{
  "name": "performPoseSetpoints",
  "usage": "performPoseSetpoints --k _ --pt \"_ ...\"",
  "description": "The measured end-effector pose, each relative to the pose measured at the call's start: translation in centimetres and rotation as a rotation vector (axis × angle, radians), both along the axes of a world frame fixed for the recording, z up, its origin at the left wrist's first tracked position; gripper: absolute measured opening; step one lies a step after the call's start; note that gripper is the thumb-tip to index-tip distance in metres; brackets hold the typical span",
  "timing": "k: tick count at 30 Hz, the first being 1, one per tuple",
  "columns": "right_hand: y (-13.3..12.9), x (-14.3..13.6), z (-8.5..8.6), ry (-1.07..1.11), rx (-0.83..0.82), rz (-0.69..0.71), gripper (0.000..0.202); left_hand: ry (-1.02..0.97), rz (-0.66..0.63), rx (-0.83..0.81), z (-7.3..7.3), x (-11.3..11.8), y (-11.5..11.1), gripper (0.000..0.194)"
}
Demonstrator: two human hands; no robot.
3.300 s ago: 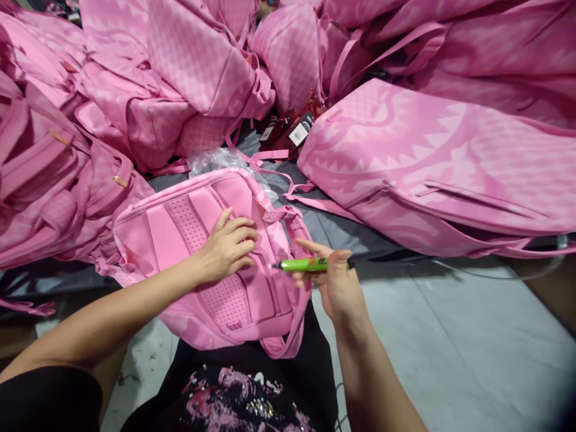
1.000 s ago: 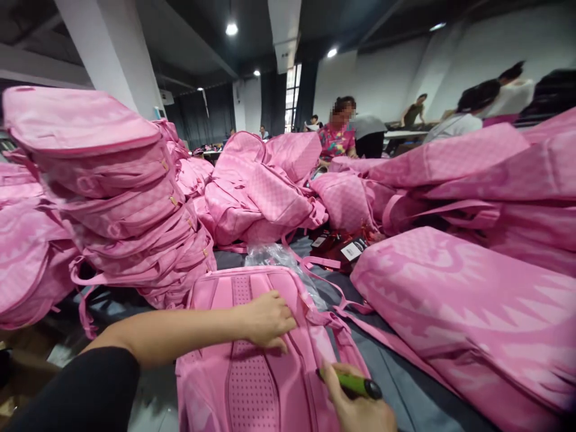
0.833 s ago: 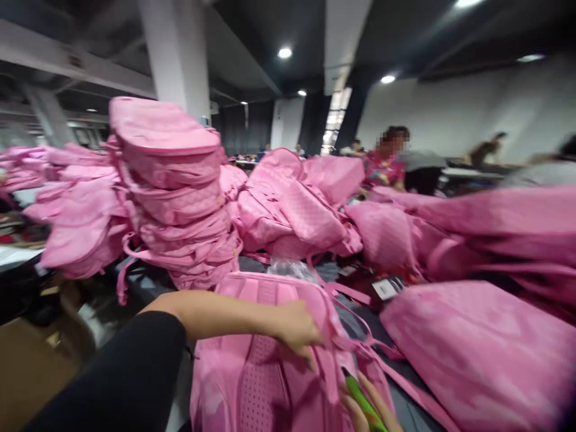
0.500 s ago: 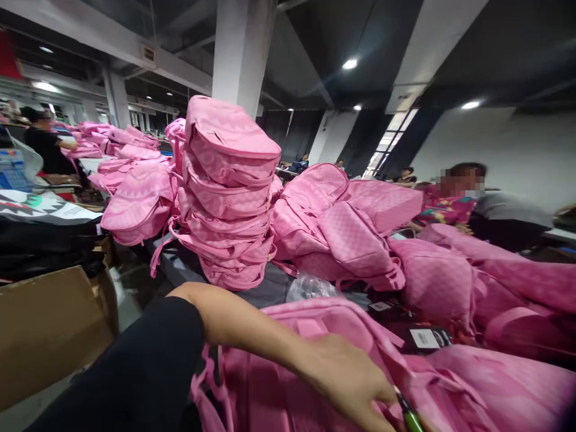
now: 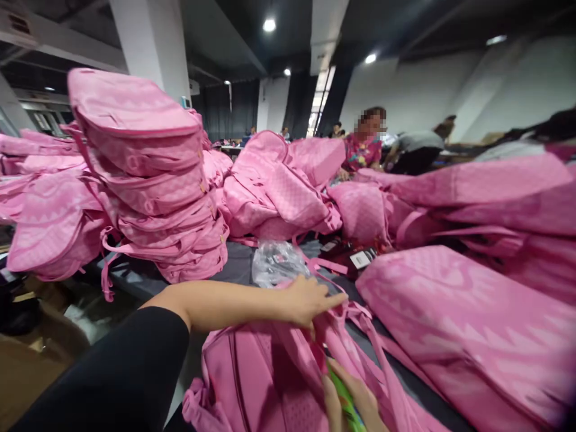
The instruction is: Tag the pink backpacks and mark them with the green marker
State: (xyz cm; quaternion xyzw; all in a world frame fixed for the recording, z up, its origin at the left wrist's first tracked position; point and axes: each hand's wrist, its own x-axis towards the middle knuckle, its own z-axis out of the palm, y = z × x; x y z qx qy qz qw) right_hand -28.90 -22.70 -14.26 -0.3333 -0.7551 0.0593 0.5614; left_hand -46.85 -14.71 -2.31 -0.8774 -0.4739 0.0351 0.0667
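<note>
My left hand (image 5: 310,300) reaches across from the left onto the top edge of a pink backpack (image 5: 265,372) in front of me. Its index finger points out to the right over the straps, and the other fingers are partly curled. Low in the view, my right hand (image 5: 355,399) is wrapped round a green tool (image 5: 344,396) beside the backpack's side. The tool's tip is hard to make out among the pink fabric. Just beyond my left hand lies a crumpled clear plastic bag (image 5: 279,263).
A tall stack of pink backpacks (image 5: 148,168) rises at the left. More pink backpacks (image 5: 468,318) lie at the right and behind. Black items with a white label (image 5: 361,258) lie mid-table. A person in a patterned top (image 5: 362,150) is across the table.
The view has swung to the right. My left hand has moved up to the backpack's top edge, away from the green tool. More of my right hand and the tool now shows.
</note>
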Motion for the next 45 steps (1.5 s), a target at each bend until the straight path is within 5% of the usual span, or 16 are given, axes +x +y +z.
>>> performPoseSetpoints --k 4,7,15,23,29,37,45 --pt "-1.3 0.9 1.0 -0.042 -0.070 0.065 0.027 0.004 -0.063 -0.028 -1.3 0.9 0.3 0.106" --pt "-1.0 2.1 1.6 0.035 -0.288 0.123 0.030 0.002 -0.072 0.072 -1.5 1.1 -0.7 0.119" --pt "-0.7 1.7 0.3 0.331 -0.568 0.137 0.022 0.187 -0.018 0.101 -1.7 2.2 -2.0 0.127" --pt "1.4 4.4 2.2 -0.128 -0.534 0.265 0.030 0.133 -0.019 0.099 -2.4 2.0 -1.2 0.096" --pt "3.1 4.0 3.5 -0.126 -0.691 0.305 0.024 0.113 0.051 0.066 -2.9 2.2 -0.5 0.100" --pt "3.4 4.2 3.9 -0.300 -0.481 0.186 0.021 0.121 0.095 -0.012 -3.0 2.4 0.5 0.094" --pt "3.7 3.8 3.8 -0.217 -0.569 0.202 0.018 0.110 0.095 -0.026 -3.4 2.4 1.0 0.087"
